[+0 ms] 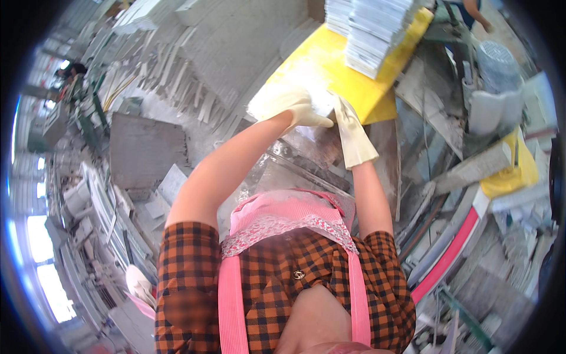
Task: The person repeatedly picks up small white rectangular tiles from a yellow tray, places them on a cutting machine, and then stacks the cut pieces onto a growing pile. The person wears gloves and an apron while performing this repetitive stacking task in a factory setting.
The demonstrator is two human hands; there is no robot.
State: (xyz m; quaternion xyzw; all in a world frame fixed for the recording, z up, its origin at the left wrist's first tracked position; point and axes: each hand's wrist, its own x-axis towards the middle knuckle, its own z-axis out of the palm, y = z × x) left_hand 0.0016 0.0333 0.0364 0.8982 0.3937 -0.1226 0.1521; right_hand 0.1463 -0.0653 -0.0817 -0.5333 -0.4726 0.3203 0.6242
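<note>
My left hand (299, 111), in a cream rubber glove, reaches over the near edge of a yellow-covered work surface (386, 106). Its thumb stretches out to the right, apart from the fingers, which fade into strong glare. Close by on the right, my right hand (345, 118) wears a matching glove with a loose cuff. Its fingers point away from me into the same bright patch, and their grip is not clear. A pale, overexposed area (303, 79) lies just beyond both hands; whether it is a slab or only glare I cannot make out.
Stacked grey-white slabs (374, 38) stand at the far end of the yellow surface. Stone strips (177, 71) and a large grey slab (236, 53) lie at far left. A brown board (147, 152) is at left, a grey-white bin (495, 109) at right. Another person's arm (479, 15) shows at top right.
</note>
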